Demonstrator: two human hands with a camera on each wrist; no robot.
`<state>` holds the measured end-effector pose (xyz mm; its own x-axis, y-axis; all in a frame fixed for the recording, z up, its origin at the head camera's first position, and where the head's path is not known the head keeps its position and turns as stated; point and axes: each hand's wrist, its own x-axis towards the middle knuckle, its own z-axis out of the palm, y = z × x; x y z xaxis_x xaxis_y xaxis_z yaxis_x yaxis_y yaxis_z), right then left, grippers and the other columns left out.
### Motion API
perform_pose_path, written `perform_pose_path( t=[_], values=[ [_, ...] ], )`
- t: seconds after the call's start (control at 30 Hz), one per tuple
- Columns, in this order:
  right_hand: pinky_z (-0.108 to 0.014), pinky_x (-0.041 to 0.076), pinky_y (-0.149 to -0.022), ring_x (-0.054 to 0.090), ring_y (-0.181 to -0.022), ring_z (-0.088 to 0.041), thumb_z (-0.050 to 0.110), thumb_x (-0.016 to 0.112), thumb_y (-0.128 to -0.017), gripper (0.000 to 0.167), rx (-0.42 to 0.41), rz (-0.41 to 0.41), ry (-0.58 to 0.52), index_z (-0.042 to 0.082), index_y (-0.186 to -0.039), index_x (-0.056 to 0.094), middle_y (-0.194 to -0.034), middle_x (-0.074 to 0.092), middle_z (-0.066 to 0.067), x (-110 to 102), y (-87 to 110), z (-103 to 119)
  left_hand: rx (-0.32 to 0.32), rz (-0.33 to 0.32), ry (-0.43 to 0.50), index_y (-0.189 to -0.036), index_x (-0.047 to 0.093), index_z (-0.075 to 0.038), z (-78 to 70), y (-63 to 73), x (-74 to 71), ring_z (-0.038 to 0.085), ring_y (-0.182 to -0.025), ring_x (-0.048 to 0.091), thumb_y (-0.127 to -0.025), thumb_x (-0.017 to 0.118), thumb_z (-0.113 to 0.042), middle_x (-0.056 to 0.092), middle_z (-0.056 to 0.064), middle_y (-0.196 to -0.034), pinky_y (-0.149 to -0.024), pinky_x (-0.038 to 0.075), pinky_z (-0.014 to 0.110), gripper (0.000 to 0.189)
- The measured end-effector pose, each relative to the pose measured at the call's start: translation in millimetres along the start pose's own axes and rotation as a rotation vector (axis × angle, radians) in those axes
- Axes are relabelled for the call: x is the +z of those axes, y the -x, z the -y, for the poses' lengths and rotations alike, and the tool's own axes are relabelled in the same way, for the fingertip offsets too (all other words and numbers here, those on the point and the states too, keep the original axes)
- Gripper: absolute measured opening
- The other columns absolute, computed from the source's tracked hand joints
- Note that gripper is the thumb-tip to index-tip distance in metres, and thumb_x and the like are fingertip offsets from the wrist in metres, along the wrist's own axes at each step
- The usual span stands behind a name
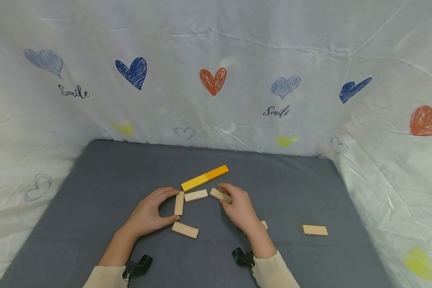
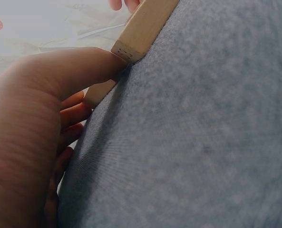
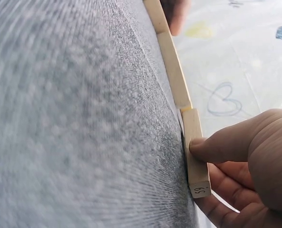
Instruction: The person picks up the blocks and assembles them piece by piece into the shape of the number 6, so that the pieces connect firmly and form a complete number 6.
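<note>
My left hand (image 1: 152, 213) spans a plain wooden block (image 1: 179, 204) lengthwise, with the thumb at its near end and a fingertip at its far end. Between the two hands lies a second plain block (image 1: 196, 195), its left end close to the first. My right hand (image 1: 240, 206) pinches a third wooden block (image 1: 219, 194) between thumb and fingers. In the right wrist view this pinched block (image 3: 196, 152) shows a printed number on its end. Just beyond them lie a yellow block (image 1: 195, 183) and an orange block (image 1: 217, 172), end to end in a slanting row.
Near the left thumb lies a wooden block (image 1: 185, 230). Another block (image 1: 264, 225) is partly hidden by the right wrist, and one more block (image 1: 314, 230) lies farther right. Grey cloth (image 1: 137, 168) covers the table; a white printed curtain (image 1: 173, 104) hangs behind it.
</note>
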<state>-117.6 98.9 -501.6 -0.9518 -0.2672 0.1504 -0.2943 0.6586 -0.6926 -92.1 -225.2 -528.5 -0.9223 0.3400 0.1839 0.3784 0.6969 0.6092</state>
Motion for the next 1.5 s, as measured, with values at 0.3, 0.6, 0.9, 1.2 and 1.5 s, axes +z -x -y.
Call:
perform_pose_path(
  t=[0.3, 0.6, 0.9, 1.2, 1.5],
  values=[
    [-0.049, 0.061, -0.094, 0.071, -0.113, -0.029, 0.0, 0.081, -0.097, 0.048, -0.009, -0.002, -0.014, 0.009, -0.143, 0.071, -0.126, 0.075, -0.007, 0.6, -0.1, 1.1, 0.003, -0.001, -0.013, -0.152, 0.065, -0.026, -0.6, -1.8, -1.7, 0.038, -0.149, 0.052, -0.084, 0.096, -0.044, 0.057, 0.009, -0.16, -0.114, 0.047, 0.068, 0.077],
    [-0.05, 0.061, -0.094, 0.072, -0.111, -0.029, -0.001, 0.082, -0.095, 0.048, -0.029, 0.003, 0.032, 0.009, -0.141, 0.072, -0.125, 0.076, -0.008, 0.9, -1.0, 1.6, -0.006, 0.003, 0.0, -0.152, 0.065, -0.025, -2.5, -1.6, -0.7, 0.038, -0.149, 0.051, -0.085, 0.096, -0.045, 0.056, 0.01, -0.161, -0.114, 0.047, 0.068, 0.077],
    [-0.051, 0.06, -0.099, 0.07, -0.118, -0.029, 0.0, 0.08, -0.097, 0.048, -0.015, 0.031, -0.013, 0.008, -0.144, 0.071, -0.131, 0.074, -0.008, 0.1, 1.1, 2.4, -0.006, 0.0, 0.001, -0.152, 0.065, -0.025, -2.0, -0.8, -0.1, 0.039, -0.149, 0.051, -0.087, 0.094, -0.048, 0.057, 0.009, -0.16, -0.114, 0.046, 0.069, 0.076],
    [-0.053, 0.059, -0.101, 0.069, -0.122, -0.03, 0.001, 0.078, -0.099, 0.048, -0.019, 0.042, -0.014, 0.008, -0.146, 0.07, -0.134, 0.073, -0.008, 0.3, 3.9, 2.3, -0.012, 0.001, 0.003, -0.153, 0.064, -0.024, -2.1, 0.5, -0.6, 0.039, -0.15, 0.05, -0.087, 0.094, -0.048, 0.056, 0.01, -0.16, -0.115, 0.045, 0.069, 0.076],
    [-0.051, 0.059, -0.1, 0.069, -0.122, -0.029, 0.003, 0.083, -0.096, 0.054, -0.006, 0.023, -0.004, 0.009, -0.147, 0.068, -0.136, 0.071, -0.008, -4.2, 5.2, 1.9, -0.019, 0.008, -0.003, -0.153, 0.064, -0.026, -2.6, -0.1, 0.9, 0.039, -0.149, 0.051, -0.087, 0.093, -0.049, 0.056, 0.01, -0.16, -0.115, 0.046, 0.069, 0.076]
  ],
)
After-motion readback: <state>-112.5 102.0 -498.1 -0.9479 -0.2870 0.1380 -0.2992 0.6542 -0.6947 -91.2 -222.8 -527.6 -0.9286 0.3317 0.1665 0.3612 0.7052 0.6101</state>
